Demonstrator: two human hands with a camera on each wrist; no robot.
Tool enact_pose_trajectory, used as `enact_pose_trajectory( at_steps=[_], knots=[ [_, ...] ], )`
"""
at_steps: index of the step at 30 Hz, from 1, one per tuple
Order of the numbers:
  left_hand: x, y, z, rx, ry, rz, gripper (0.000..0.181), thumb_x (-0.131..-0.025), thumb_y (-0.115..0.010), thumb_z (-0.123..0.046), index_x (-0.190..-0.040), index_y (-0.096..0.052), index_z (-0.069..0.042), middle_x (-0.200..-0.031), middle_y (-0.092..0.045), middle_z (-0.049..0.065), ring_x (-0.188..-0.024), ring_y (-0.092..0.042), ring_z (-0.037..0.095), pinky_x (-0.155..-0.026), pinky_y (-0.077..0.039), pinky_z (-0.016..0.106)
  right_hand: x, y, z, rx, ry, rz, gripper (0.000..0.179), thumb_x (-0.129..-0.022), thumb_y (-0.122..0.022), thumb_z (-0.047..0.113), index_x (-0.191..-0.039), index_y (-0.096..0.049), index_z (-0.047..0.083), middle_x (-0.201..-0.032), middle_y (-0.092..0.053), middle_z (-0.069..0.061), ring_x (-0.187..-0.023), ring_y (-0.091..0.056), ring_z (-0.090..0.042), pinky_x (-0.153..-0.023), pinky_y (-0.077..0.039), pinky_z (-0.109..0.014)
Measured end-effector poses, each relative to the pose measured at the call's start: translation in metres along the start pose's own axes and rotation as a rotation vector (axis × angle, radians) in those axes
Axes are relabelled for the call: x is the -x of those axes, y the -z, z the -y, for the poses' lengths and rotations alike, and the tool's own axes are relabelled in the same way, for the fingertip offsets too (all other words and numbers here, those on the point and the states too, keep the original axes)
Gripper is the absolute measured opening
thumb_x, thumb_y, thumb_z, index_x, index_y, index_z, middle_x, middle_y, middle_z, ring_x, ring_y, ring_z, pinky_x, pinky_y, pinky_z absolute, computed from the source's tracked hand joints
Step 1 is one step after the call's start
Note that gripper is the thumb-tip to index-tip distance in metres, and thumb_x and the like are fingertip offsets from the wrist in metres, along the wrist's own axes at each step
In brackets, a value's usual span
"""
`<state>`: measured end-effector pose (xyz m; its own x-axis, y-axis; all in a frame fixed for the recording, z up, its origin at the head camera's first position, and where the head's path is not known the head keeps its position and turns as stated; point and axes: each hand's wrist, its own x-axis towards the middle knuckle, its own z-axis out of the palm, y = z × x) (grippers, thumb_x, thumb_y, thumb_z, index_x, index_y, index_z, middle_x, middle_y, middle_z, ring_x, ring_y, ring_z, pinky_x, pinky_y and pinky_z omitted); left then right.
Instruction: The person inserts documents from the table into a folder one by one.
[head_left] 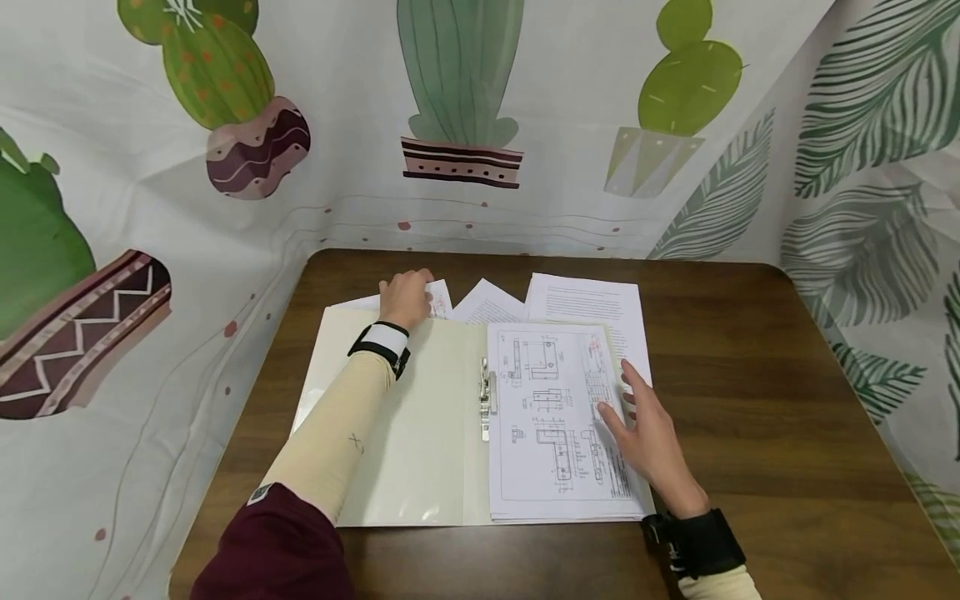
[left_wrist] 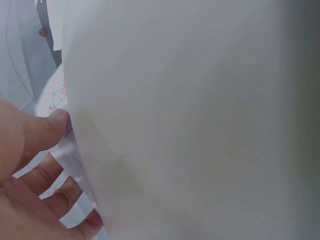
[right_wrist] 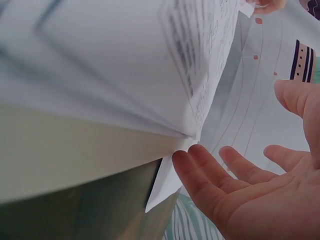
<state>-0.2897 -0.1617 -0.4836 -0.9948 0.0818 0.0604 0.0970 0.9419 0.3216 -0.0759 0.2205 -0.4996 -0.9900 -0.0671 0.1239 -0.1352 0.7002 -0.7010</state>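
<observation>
An open white folder (head_left: 397, 433) lies on the table with a metal clip (head_left: 486, 404) along its spine. On its right side rests a stack of sheets topped by a technical drawing (head_left: 555, 417). At the folder's far left edge my left hand (head_left: 405, 300) pinches a drawing sheet (head_left: 440, 298) with a red mark, thumb against it in the left wrist view (left_wrist: 59, 120). My right hand (head_left: 651, 433) is by the right edge of the stack, fingers spread and holding nothing. The right wrist view shows its palm (right_wrist: 270, 200) beside the sheets' edge.
Behind the folder, a printed sheet (head_left: 487, 304) and another text sheet (head_left: 592, 300) stick out past its far edge. The brown wooden table (head_left: 750, 400) extends to the right. A cactus-print cloth (head_left: 345, 167) hangs behind the table.
</observation>
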Motion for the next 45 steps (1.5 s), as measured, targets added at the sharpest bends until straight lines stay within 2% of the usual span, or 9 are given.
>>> enact_pose_trajectory(
  at_steps=[5,11,18,21,26,33,38,45],
  knots=[
    [0.0,0.004,0.002,-0.002,0.004,-0.064,0.011,-0.097,-0.069,-0.009,-0.106,-0.076,-0.007,-0.107,-0.075,0.012,-0.099,-0.069,0.035,-0.086,-0.05,0.053,0.0,0.0,-0.001,-0.004,-0.019,0.009,0.08,-0.099,-0.069,0.015,-0.164,-0.022,0.01,-0.154,-0.041,-0.028,-0.128,-0.054,-0.05,-0.096,-0.051,-0.062],
    [0.002,0.013,0.002,0.041,0.012,-0.138,0.01,-0.095,-0.073,-0.009,-0.101,-0.081,-0.009,-0.105,-0.077,0.011,-0.092,-0.072,0.033,-0.075,-0.056,0.048,0.001,0.0,-0.002,0.006,-0.017,0.009,0.079,-0.099,-0.068,0.014,-0.164,-0.023,0.009,-0.153,-0.041,-0.029,-0.128,-0.054,-0.05,-0.096,-0.051,-0.062],
    [-0.004,0.034,0.0,0.043,-0.082,-0.337,0.008,-0.092,-0.076,-0.007,-0.097,-0.082,-0.008,-0.094,-0.079,0.011,-0.077,-0.072,0.033,-0.062,-0.053,0.044,0.003,0.004,-0.004,0.009,-0.019,0.003,0.077,-0.1,-0.068,0.015,-0.163,-0.024,0.008,-0.153,-0.042,-0.03,-0.128,-0.054,-0.051,-0.096,-0.05,-0.063],
    [-0.007,0.045,0.002,0.057,-0.103,-0.419,0.007,-0.092,-0.076,-0.007,-0.096,-0.082,-0.006,-0.092,-0.078,0.012,-0.075,-0.072,0.034,-0.064,-0.054,0.046,0.003,0.005,-0.004,0.0,-0.024,0.011,0.077,-0.1,-0.068,0.015,-0.163,-0.024,0.008,-0.153,-0.041,-0.03,-0.129,-0.053,-0.051,-0.097,-0.05,-0.063],
    [-0.008,0.066,0.002,0.132,-0.11,-0.525,0.007,-0.094,-0.074,-0.003,-0.096,-0.081,-0.003,-0.095,-0.078,0.015,-0.084,-0.073,0.037,-0.075,-0.057,0.049,0.003,0.006,-0.004,-0.003,-0.024,0.016,0.077,-0.1,-0.068,0.015,-0.163,-0.024,0.008,-0.152,-0.042,-0.03,-0.128,-0.054,-0.051,-0.098,-0.049,-0.063],
    [-0.004,0.092,-0.006,0.208,-0.113,-0.67,0.008,-0.094,-0.074,-0.007,-0.095,-0.08,-0.002,-0.096,-0.078,0.015,-0.083,-0.074,0.034,-0.069,-0.057,0.047,0.003,0.006,-0.006,-0.002,-0.024,0.013,0.076,-0.1,-0.068,0.014,-0.163,-0.025,0.007,-0.151,-0.043,-0.03,-0.127,-0.054,-0.051,-0.098,-0.049,-0.063],
    [-0.003,0.104,-0.01,0.258,-0.112,-0.795,0.01,-0.095,-0.073,-0.007,-0.094,-0.08,0.0,-0.094,-0.078,0.015,-0.085,-0.074,0.033,-0.074,-0.057,0.046,0.003,0.007,-0.007,-0.009,-0.03,0.018,0.077,-0.1,-0.068,0.015,-0.163,-0.024,0.009,-0.152,-0.043,-0.03,-0.127,-0.054,-0.051,-0.099,-0.049,-0.063],
    [-0.003,0.112,-0.013,0.361,-0.162,-0.965,0.015,-0.101,-0.065,-0.006,-0.095,-0.075,0.002,-0.092,-0.076,0.016,-0.084,-0.069,0.035,-0.077,-0.055,0.047,0.003,0.006,-0.008,-0.005,-0.036,0.025,0.077,-0.1,-0.068,0.015,-0.163,-0.023,0.01,-0.152,-0.042,-0.03,-0.127,-0.054,-0.051,-0.1,-0.048,-0.062]
  ],
)
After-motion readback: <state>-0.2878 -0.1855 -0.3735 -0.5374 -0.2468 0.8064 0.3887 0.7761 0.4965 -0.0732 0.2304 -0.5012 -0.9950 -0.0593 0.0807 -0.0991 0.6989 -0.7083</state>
